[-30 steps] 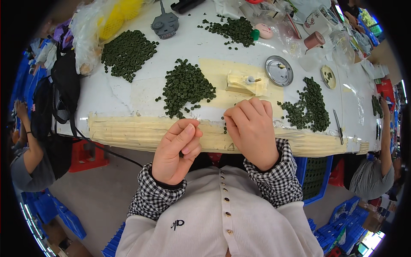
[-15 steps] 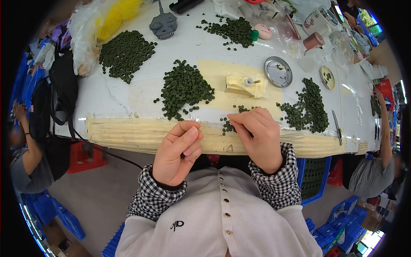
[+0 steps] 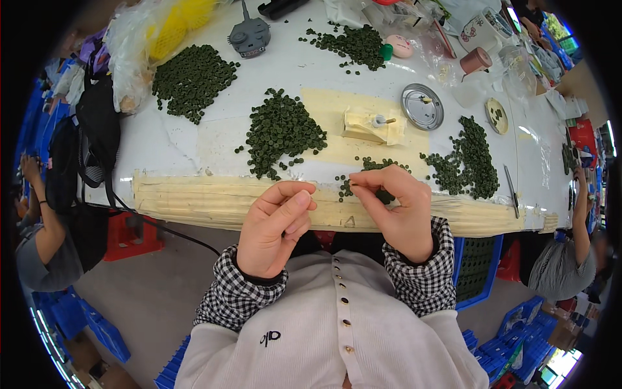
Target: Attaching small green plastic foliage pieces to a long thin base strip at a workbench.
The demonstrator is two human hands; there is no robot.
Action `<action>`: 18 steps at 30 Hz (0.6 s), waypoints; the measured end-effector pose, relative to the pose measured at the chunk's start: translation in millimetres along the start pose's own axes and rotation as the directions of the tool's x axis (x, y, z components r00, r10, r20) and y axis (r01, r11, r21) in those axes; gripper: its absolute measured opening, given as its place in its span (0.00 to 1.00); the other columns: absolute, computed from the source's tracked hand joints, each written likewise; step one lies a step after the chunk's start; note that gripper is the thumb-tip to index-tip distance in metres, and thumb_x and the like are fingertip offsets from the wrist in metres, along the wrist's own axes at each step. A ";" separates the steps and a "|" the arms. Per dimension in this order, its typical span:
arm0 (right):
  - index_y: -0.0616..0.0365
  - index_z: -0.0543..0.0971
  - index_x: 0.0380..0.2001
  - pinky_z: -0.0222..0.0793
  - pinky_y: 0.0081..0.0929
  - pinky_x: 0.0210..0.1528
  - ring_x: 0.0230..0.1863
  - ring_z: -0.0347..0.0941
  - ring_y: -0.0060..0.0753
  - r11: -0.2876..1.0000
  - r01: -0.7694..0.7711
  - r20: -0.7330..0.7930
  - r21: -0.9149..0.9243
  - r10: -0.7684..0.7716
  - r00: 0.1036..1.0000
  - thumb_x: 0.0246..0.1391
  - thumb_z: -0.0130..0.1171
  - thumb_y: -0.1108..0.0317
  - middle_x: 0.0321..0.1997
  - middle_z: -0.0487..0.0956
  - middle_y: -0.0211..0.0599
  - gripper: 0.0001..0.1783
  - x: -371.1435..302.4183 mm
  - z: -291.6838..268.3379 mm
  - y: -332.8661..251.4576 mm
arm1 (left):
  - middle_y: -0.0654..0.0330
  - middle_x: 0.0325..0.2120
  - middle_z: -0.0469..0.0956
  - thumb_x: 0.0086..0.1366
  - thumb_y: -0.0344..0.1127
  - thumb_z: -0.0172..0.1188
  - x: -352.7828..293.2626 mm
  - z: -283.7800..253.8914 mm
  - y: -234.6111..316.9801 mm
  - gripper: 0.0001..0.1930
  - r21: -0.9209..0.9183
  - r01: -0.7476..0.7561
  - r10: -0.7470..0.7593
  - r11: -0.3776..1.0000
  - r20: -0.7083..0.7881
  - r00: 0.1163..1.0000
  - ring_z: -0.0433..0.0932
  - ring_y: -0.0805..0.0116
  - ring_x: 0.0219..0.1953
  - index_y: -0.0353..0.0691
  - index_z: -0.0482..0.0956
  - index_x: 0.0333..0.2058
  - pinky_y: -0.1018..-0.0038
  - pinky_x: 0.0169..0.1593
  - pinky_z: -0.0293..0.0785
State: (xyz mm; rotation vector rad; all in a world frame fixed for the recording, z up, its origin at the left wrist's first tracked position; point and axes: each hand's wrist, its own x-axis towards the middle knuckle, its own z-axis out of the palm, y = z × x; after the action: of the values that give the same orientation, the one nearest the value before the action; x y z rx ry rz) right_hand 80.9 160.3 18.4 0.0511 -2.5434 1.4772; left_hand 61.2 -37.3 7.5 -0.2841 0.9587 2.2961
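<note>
My left hand [image 3: 275,228] is raised at the table's near edge, thumb and forefinger pressed together. My right hand [image 3: 400,212] also pinches, thumb to forefinger, a short way to its right. Whatever sits between either pair of fingertips is too small to make out. Just beyond the right hand lies a small heap of dark green round pieces [image 3: 382,165], partly hidden by it. A bigger heap of the same pieces [image 3: 283,133] spreads beyond the left hand. Between and behind these stands a block wrapped in cream tape [image 3: 369,134] with a grey peg on top.
More green heaps lie at the far left [image 3: 194,81], far middle [image 3: 356,47] and right [image 3: 476,159]. Tweezers [image 3: 511,188], a round metal lid [image 3: 415,117] and a yellowish dish [image 3: 497,123] are on the right. A grey model turret [image 3: 250,40] stands at the back. Co-workers sit at both sides.
Both hands have shifted slightly to the right in the picture, still pinched. More of the small green heap shows beside the right hand. The whole view has moved a little.
</note>
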 end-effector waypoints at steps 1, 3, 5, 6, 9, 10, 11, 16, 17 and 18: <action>0.62 0.80 0.30 0.69 0.22 0.29 0.26 0.73 0.29 0.998 -0.010 -0.016 0.056 0.011 1.000 0.43 0.62 0.78 0.25 0.78 0.36 0.08 -0.3 0.8 -1.0 | 0.63 0.28 0.73 0.65 0.28 0.50 0.2 1.3 -0.5 0.08 0.045 -0.006 0.006 0.999 0.010 1.000 0.56 0.85 0.18 0.34 0.73 0.41 0.86 0.23 0.54; 0.63 0.80 0.31 0.69 0.20 0.29 0.25 0.73 0.27 0.985 -0.026 -0.045 0.169 0.034 0.998 0.44 0.61 0.78 0.25 0.78 0.36 0.07 -0.7 3.3 -3.0 | 0.63 0.27 0.74 0.64 0.28 0.52 1.0 5.6 -1.5 0.08 0.113 -0.013 0.013 0.994 0.005 1.000 0.56 0.85 0.18 0.33 0.74 0.41 0.86 0.23 0.54; 0.63 0.80 0.31 0.69 0.20 0.30 0.26 0.73 0.27 0.981 -0.055 0.032 0.188 0.050 0.998 0.44 0.61 0.78 0.26 0.78 0.37 0.07 -0.7 -0.3 -3.5 | 0.63 0.27 0.75 0.62 0.29 0.55 2.6 11.4 -2.8 0.09 0.160 -0.014 0.018 0.987 -0.026 0.999 0.57 0.86 0.17 0.33 0.75 0.40 0.86 0.23 0.54; 0.63 0.80 0.31 0.69 0.20 0.31 0.27 0.73 0.27 0.978 -0.071 0.070 0.197 0.058 0.996 0.43 0.61 0.79 0.26 0.77 0.37 0.07 -0.1 -2.7 -4.1 | 0.63 0.27 0.75 0.62 0.29 0.56 3.9 12.6 -3.8 0.09 0.172 -0.009 0.012 0.985 -0.019 1.000 0.57 0.86 0.18 0.33 0.76 0.40 0.86 0.23 0.54; 0.64 0.80 0.30 0.69 0.19 0.31 0.28 0.73 0.27 0.982 0.036 0.077 0.183 -0.051 0.996 0.44 0.61 0.79 0.27 0.77 0.37 0.07 2.4 -5.4 -5.5 | 0.64 0.26 0.76 0.62 0.30 0.57 7.0 14.7 -6.3 0.08 0.215 0.006 -0.006 0.977 0.001 1.000 0.59 0.87 0.19 0.34 0.77 0.38 0.87 0.23 0.55; 0.64 0.80 0.30 0.68 0.19 0.31 0.28 0.73 0.27 0.984 0.049 0.087 0.174 -0.065 0.994 0.44 0.60 0.79 0.27 0.77 0.37 0.07 2.3 -5.6 -6.2 | 0.64 0.26 0.76 0.62 0.31 0.57 7.4 15.7 -6.6 0.08 0.235 0.011 -0.012 0.972 0.005 1.000 0.61 0.87 0.20 0.34 0.77 0.38 0.87 0.23 0.56; 0.64 0.80 0.30 0.68 0.19 0.31 0.28 0.73 0.28 0.984 0.061 0.097 0.165 -0.078 0.992 0.44 0.60 0.79 0.28 0.77 0.37 0.07 2.3 -5.8 -7.0 | 0.64 0.26 0.76 0.61 0.31 0.57 7.7 16.5 -7.0 0.08 0.255 0.016 -0.019 0.967 0.009 1.000 0.62 0.87 0.20 0.34 0.77 0.37 0.88 0.23 0.57; 0.64 0.80 0.29 0.68 0.20 0.31 0.28 0.73 0.28 0.977 0.063 0.083 0.204 -0.081 0.993 0.44 0.60 0.80 0.27 0.76 0.37 0.06 0.8 -2.6 -8.0 | 0.65 0.25 0.76 0.61 0.31 0.58 9.5 19.7 -9.1 0.07 0.326 -0.033 0.021 0.945 0.041 0.999 0.68 0.85 0.25 0.34 0.77 0.35 0.88 0.25 0.61; 0.64 0.79 0.29 0.68 0.20 0.30 0.28 0.73 0.28 0.977 0.063 0.085 0.205 -0.082 0.993 0.44 0.59 0.80 0.27 0.76 0.37 0.05 0.6 -2.6 -7.9 | 0.65 0.25 0.76 0.61 0.31 0.58 9.9 19.9 -9.2 0.06 0.332 -0.048 0.035 0.942 0.048 0.998 0.69 0.85 0.25 0.34 0.77 0.34 0.88 0.26 0.61; 0.64 0.79 0.29 0.68 0.20 0.30 0.27 0.73 0.28 0.976 0.063 0.087 0.208 -0.083 0.993 0.44 0.59 0.80 0.27 0.76 0.37 0.05 0.4 -2.3 -7.7 | 0.65 0.25 0.76 0.61 0.31 0.58 10.5 19.7 -9.5 0.06 0.333 -0.050 0.037 0.941 0.045 0.998 0.69 0.85 0.25 0.34 0.77 0.34 0.88 0.25 0.61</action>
State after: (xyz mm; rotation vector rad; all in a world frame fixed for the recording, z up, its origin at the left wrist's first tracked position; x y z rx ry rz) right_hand 81.9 158.5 26.2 0.2481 -2.4206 1.7407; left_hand 59.8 -13.5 11.8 -0.0746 1.3237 2.1214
